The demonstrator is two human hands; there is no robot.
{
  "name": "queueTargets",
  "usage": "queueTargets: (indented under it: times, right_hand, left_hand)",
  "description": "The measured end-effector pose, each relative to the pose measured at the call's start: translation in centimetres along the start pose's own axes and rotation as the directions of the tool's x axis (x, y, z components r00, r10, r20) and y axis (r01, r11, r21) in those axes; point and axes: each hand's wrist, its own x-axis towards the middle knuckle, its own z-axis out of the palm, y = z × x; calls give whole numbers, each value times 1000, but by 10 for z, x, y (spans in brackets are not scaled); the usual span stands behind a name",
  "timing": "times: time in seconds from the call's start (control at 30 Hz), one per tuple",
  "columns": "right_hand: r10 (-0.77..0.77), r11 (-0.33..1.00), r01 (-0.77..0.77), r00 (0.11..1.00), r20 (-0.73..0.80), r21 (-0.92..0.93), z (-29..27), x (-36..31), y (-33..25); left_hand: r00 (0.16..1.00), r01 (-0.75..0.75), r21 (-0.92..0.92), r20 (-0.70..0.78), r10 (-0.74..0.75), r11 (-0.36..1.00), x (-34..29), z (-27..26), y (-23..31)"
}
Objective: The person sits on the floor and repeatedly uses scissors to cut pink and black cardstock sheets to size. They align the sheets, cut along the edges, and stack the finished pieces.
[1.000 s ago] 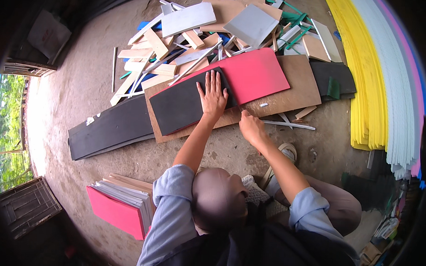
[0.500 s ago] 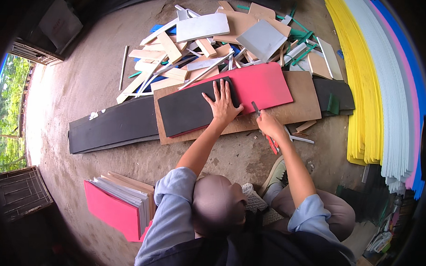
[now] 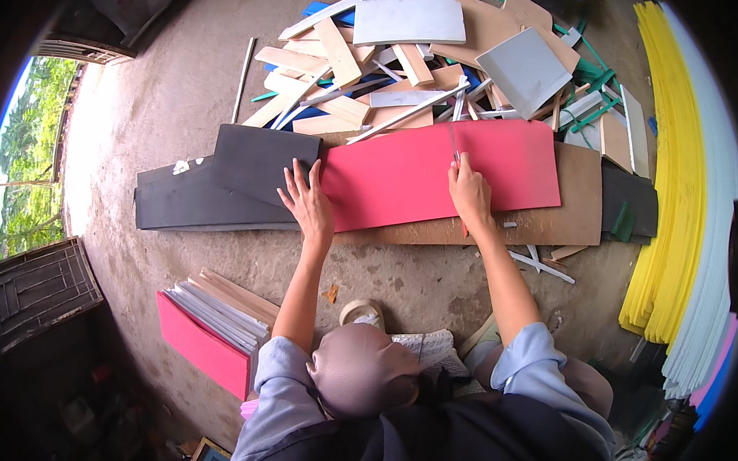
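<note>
A long red sheet (image 3: 387, 178), apparently foam, lies across a brown board (image 3: 578, 189). In my right hand (image 3: 470, 193) is a utility knife (image 3: 456, 144), gripped with its blade on the red sheet towards the far edge; a bit of red handle shows below the fist. My left hand (image 3: 309, 204) rests with fingers spread at the red sheet's left end, its fingertips by the edge of a black rectangular sheet (image 3: 262, 162). That black piece lies tilted over a longer black sheet (image 3: 215, 207).
Beyond the board is a heap of offcuts (image 3: 334, 54) in beige, white, blue and green. Yellow sheets (image 3: 672, 176) and pale blue sheets (image 3: 714, 242) stack along the right. Cut red, grey and beige pieces (image 3: 206, 347) stand at the near left.
The black piece has moved left off the red sheet, with my left hand beside it. My right hand has brought the knife from the near edge onto the red sheet. The view has shifted.
</note>
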Motion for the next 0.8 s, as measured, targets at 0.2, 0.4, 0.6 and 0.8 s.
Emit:
queueTargets:
  times: [0.2, 0.4, 0.6, 0.8]
  right_hand:
    - [63, 996, -61, 997, -40, 70, -6, 8, 1]
    - [113, 990, -108, 992, -58, 87, -22, 23, 26]
    - [3, 997, 4, 995, -96, 71, -47, 15, 22]
    - [-65, 989, 92, 974, -216, 119, -101, 3, -6]
  left_hand:
    - [875, -436, -578, -93, 475, 690, 46, -10, 98]
    - [815, -520, -431, 8, 580, 737, 73, -8, 151]
    - [788, -464, -330, 269, 553, 822, 82, -38, 165]
    - [763, -439, -713, 25, 646, 546, 73, -73, 162]
